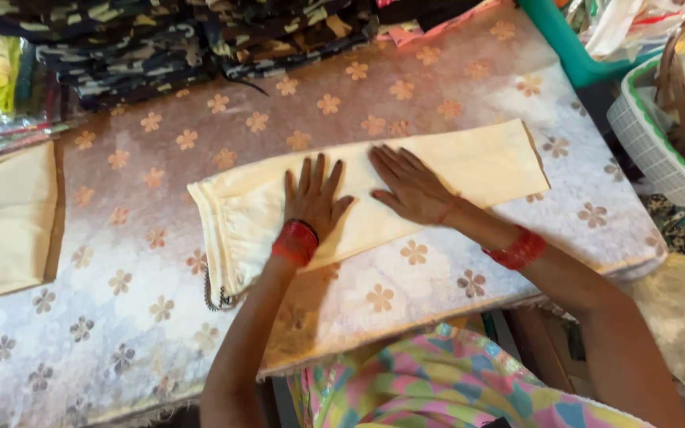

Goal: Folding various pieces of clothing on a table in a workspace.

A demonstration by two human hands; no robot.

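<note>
Both hands lie flat with spread fingers on a folded cream garment (374, 194) at mid-frame: the left hand (313, 198) beside the right hand (410, 186). It already lies doubled lengthwise on the flower-patterned surface (144, 261); judging by its length, further cross-folds seem left.

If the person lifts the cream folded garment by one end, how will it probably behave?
The cream garment would probably sag, since it is thin cloth lying flat under the left hand and right hand. It looks light for its size. The folds may slip open, as only the hands press them, and the dark drawstring would likely dangle.
</note>
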